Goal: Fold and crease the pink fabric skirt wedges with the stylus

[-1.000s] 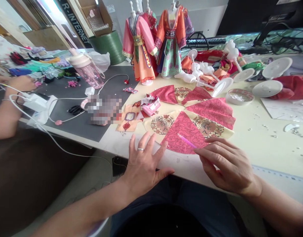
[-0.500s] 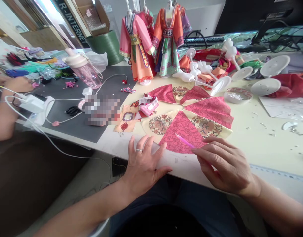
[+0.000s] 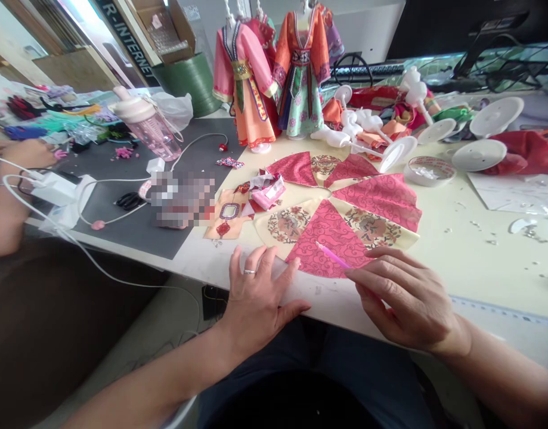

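A round of pink and cream patterned fabric panels [image 3: 330, 241] lies spread on the table in front of me. My left hand [image 3: 260, 292] rests with fingers spread at the table's front edge, its index fingertip on the lower left rim of the fabric. Over the lower right of the fabric, my right hand [image 3: 403, 295] is closed on a thin pink pen-like stick [image 3: 331, 255] whose pale tip points left over a pink panel. Left of the panels are a small bunched pink and white fabric piece [image 3: 267, 192] and a peach cut piece with a frame motif [image 3: 226, 214].
Doll mannequins in a pink robe [image 3: 247, 83] and an orange robe [image 3: 300, 77] stand behind. White doll stands [image 3: 479, 156] crowd the back right, beside a tape roll [image 3: 430, 173]. A pink bottle [image 3: 144, 122] and a white charger with cables [image 3: 54, 187] are left, near another person's arm [image 3: 9, 202].
The view has shifted very slightly. Both hands, the pink stick and the fabric panels look otherwise unmoved.
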The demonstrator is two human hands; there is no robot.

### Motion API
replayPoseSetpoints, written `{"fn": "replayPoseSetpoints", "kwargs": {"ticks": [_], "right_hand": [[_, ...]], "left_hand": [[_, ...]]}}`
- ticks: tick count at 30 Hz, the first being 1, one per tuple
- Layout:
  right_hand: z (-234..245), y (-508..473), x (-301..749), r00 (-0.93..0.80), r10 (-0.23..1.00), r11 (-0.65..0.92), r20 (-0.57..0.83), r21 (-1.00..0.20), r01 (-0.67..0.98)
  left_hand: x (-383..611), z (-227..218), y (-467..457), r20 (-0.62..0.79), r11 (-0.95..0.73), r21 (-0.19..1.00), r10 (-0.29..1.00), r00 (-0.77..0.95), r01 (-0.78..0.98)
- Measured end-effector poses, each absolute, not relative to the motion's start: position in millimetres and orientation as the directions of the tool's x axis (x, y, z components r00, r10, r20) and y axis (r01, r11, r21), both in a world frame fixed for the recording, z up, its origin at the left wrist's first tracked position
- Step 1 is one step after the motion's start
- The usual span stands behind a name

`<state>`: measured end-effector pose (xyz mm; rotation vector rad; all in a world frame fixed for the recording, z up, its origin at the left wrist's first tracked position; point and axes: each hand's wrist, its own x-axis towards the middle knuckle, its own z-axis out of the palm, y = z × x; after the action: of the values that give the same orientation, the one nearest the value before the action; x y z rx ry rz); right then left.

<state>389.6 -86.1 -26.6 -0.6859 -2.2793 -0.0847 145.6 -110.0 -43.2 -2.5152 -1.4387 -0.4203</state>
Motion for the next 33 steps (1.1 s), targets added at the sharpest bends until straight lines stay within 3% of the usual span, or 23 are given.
{"fn": "replayPoseSetpoints", "kwargs": {"ticks": [15,25,33], "right_hand": [[-24.5,-86.8,388.5,-0.571,0.456,0.854,0.683,-0.155,0.497],[-24.4,-85.3,388.1,-0.569,0.432,0.854,0.700,-0.116,0.507],[-27.3,-85.4,389.8,-0.569,0.429,0.857,0.702,-0.115,0.503]], "left_hand": [[147.5,-41.6,-107.3,0.391,-0.548,-0.131,0.738,0.550,0.827],[141.6,-39.9,-108.0,0.369,-0.532,-0.037,0.779,0.506,0.846],[132.3,-35.7,-105.5,0.438,-0.521,0.057,0.780,0.447,0.852]]}}
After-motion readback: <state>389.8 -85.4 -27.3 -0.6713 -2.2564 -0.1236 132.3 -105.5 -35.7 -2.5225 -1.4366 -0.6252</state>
